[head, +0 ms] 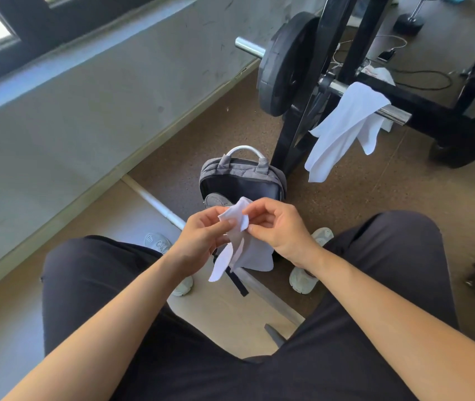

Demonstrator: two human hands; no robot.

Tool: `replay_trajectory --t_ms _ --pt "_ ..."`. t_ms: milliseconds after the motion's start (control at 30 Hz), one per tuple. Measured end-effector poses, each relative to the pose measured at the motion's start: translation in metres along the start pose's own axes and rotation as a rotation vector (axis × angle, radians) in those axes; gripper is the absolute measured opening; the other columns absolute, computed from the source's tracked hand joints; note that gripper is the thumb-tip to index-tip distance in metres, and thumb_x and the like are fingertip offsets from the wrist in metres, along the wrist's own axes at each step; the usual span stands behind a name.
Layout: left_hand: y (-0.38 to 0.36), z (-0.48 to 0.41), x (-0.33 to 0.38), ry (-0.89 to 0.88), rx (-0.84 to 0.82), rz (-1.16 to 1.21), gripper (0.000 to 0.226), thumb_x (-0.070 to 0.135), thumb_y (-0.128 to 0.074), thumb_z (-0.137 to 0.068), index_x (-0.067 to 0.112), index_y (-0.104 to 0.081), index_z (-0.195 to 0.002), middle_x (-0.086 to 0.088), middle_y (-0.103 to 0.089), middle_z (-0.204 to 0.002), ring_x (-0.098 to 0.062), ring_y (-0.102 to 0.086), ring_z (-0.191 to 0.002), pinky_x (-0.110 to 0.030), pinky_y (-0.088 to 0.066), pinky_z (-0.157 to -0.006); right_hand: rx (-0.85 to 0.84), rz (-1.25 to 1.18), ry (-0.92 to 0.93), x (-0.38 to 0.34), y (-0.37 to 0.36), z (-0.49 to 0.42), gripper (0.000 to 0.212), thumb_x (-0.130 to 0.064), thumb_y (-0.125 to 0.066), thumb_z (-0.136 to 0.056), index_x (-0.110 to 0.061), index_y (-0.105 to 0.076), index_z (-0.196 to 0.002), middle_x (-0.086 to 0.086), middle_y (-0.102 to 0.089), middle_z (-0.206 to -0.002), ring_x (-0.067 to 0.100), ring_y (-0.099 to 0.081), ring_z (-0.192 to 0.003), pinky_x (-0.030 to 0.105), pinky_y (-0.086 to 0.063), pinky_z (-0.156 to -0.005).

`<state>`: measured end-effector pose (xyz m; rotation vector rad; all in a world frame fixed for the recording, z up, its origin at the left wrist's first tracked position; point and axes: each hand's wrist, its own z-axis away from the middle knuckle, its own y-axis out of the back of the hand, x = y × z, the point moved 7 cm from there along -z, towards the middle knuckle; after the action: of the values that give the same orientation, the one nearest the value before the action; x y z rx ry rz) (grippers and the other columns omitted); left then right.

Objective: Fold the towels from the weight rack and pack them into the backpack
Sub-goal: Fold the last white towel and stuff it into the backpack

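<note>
A small white towel [242, 247] hangs between my hands above my knees. My left hand [201, 235] pinches its upper edge from the left. My right hand [279, 227] pinches the same edge from the right. Just beyond the hands a grey backpack [242, 180] stands open on the floor, its white handle up and its dark inside showing. A second white towel [343, 128] is draped over the chrome bar of the black weight rack [421, 111] at the upper right.
A black weight plate [285, 65] sits on the rack's bar beside the upright. A grey wall runs along the left. A white pole [155, 204] lies on the floor by my shoes. Cables and a dumbbell lie at the far right.
</note>
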<state>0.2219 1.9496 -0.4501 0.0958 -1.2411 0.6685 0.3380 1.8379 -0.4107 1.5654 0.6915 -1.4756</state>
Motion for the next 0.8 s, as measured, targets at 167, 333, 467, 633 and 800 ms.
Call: replay_trajectory --t_ms 167,333,467,633,800 --pt "-0.003 0.0 0.0 0.006 -0.005 0.001 0.019 0.004 -0.059 -0.101 0.0 -0.071 -0.116 -0.014 -0.076 -0.1 -0.024 -0.074 -0.088 -0.032 -0.062 -0.081 0.045 0.238 0.092 -0.005 0.003 -0.001 0.014 -0.009 -0.077 -0.086 -0.01 -0.072 -0.099 -0.004 -0.071 -0.094 0.005 -0.068 -0.091 0.013 -0.055 -0.078" --pt "-0.001 0.004 0.008 -0.073 0.067 -0.162 0.019 0.008 -0.064 -0.1 0.005 -0.078 -0.112 -0.021 -0.077 -0.103 -0.028 -0.072 -0.089 -0.038 -0.06 -0.082 0.057 0.412 0.204 -0.012 0.005 -0.002 0.012 -0.019 -0.08 -0.085 -0.021 -0.07 -0.091 -0.005 -0.058 -0.099 0.007 -0.058 -0.095 0.016 -0.051 -0.081" --pt "-0.001 0.007 0.012 -0.125 0.085 -0.315 0.017 0.015 -0.068 -0.1 0.012 -0.081 -0.111 -0.017 -0.079 -0.101 -0.043 -0.073 -0.1 -0.059 -0.057 -0.092 0.016 0.386 0.247 -0.021 0.002 0.001 0.011 -0.021 -0.077 -0.088 -0.018 -0.069 -0.094 -0.008 -0.064 -0.1 0.009 -0.059 -0.103 0.018 -0.05 -0.088" --pt "-0.011 0.008 0.013 -0.179 -0.01 -0.45 0.02 0.025 -0.064 -0.103 0.021 -0.081 -0.112 -0.015 -0.079 -0.102 -0.033 -0.073 -0.096 -0.066 -0.053 -0.091 0.02 0.392 0.246 -0.024 -0.002 0.002 0.012 -0.022 -0.075 -0.09 -0.014 -0.067 -0.093 -0.006 -0.063 -0.089 0.01 -0.06 -0.087 0.026 -0.052 -0.074" --pt "-0.015 0.007 0.013 -0.197 -0.123 -0.529 0.034 0.012 -0.05 -0.107 0.026 -0.075 -0.125 -0.012 -0.077 -0.114 -0.038 -0.069 -0.112 -0.067 -0.049 -0.099 0.028 0.398 0.197 -0.017 0.001 -0.002 0.021 -0.03 -0.073 -0.091 -0.021 -0.064 -0.108 -0.007 -0.057 -0.105 0.01 -0.059 -0.085 0.015 -0.05 -0.072"
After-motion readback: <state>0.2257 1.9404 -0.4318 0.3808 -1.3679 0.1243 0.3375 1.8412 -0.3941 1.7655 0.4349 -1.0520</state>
